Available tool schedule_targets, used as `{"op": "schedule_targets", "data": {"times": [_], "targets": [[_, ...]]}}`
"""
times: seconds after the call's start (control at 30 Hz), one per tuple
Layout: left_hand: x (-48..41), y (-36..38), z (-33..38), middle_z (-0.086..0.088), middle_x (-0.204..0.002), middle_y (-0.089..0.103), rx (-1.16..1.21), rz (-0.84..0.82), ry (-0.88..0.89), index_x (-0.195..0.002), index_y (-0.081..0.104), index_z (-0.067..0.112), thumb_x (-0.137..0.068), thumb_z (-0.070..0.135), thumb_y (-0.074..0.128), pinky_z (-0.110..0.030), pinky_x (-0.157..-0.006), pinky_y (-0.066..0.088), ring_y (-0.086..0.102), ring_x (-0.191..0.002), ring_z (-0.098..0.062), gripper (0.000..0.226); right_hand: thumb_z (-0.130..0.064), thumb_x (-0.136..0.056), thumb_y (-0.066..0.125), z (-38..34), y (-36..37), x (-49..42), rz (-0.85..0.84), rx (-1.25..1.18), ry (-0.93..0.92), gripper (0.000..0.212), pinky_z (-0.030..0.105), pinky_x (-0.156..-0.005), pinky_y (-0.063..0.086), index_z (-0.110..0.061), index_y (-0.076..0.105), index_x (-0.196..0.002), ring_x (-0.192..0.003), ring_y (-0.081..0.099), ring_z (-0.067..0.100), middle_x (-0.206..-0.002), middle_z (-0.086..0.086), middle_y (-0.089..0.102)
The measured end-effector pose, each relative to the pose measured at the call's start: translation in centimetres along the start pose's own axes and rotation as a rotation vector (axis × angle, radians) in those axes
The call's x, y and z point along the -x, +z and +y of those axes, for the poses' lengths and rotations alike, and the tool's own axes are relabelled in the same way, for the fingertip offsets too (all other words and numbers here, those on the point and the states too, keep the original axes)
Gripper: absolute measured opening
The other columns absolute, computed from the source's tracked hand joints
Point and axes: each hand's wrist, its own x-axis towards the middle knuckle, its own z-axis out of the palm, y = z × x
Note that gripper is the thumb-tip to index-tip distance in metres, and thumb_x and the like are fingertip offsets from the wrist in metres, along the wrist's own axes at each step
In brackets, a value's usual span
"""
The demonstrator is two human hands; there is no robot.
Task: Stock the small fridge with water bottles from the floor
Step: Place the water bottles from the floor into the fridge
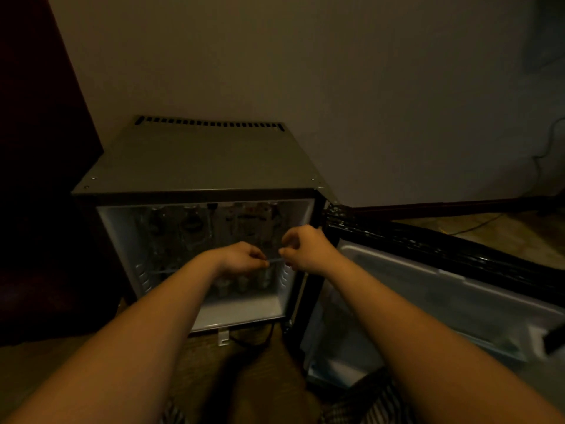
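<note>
Head view: fridge [195, 160] holds bottles [189, 228] high and low, so I think it's nearly full. My left grip [241, 258] and right grip [305, 249] pinch the shelf [274, 261].

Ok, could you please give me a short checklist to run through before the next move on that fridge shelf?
1. Fridge door swung open to the right, out of the way: ok.
2. Left hand has a grip on the front edge of the shelf: ok.
3. Right hand pinches the same edge: ok.
4. Shelf sits level in its side rails: cannot tell, too dim.
5. Bottles below the shelf stand clear of it: cannot tell.
</note>
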Motion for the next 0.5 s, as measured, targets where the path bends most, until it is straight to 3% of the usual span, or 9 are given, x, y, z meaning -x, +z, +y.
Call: {"op": "schedule_targets", "data": {"times": [0.13,0.3,0.4,0.5], "targets": [[3.0,2.0,2.7,-0.018,-0.122,0.060,-0.054,0.112,0.131,-0.123,0.055,0.002,-0.094,0.016,0.048,-0.022,-0.077,0.042,0.052,-0.094,-0.016,0.033,-0.015,-0.088,0.060,0.2,-3.5,4.0,-0.010,0.021,-0.032,0.027,0.043,-0.091,0.053,-0.005,0.062,-0.113,-0.099,0.066,0.029,-0.108,0.017,0.067],[6.9,4.9,8.0,-0.013,-0.107,0.063,0.018,0.206,0.286,-0.115,0.061,0.003,-0.092,0.011,0.052,-0.022,-0.077,0.044,0.058,-0.099,-0.018,0.027,-0.012,-0.091,0.056,1.6,-8.5,10.5,0.045,0.018,-0.061,0.027,0.028,-0.068,0.055,-0.004,0.060,-0.116,-0.086,0.069,0.026,-0.100,0.016,0.066],[9.1,7.0,12.3,-0.010,-0.100,0.062,0.109,0.144,0.363,-0.111,0.061,0.005,-0.092,0.011,0.051,-0.024,-0.077,0.047,0.059,-0.094,-0.020,0.022,-0.014,-0.092,0.056,3.7,-11.9,14.7,0.098,0.030,-0.045,0.028,0.020,-0.061,0.053,-0.006,0.059,-0.118,-0.079,0.067,0.017,-0.104,0.014,0.067],[10.9,9.8,17.5,-0.008,-0.108,0.062,0.084,0.076,0.437,-0.118,0.058,0.009,-0.095,0.020,0.048,-0.020,-0.069,0.046,0.060,-0.095,-0.016,0.028,-0.015,-0.091,0.057,6.7,-15.0,19.3,0.247,0.021,-0.003,0.025,0.016,-0.058,0.053,-0.010,0.061,-0.115,-0.077,0.067,0.012,-0.096,0.007,0.069]]}}
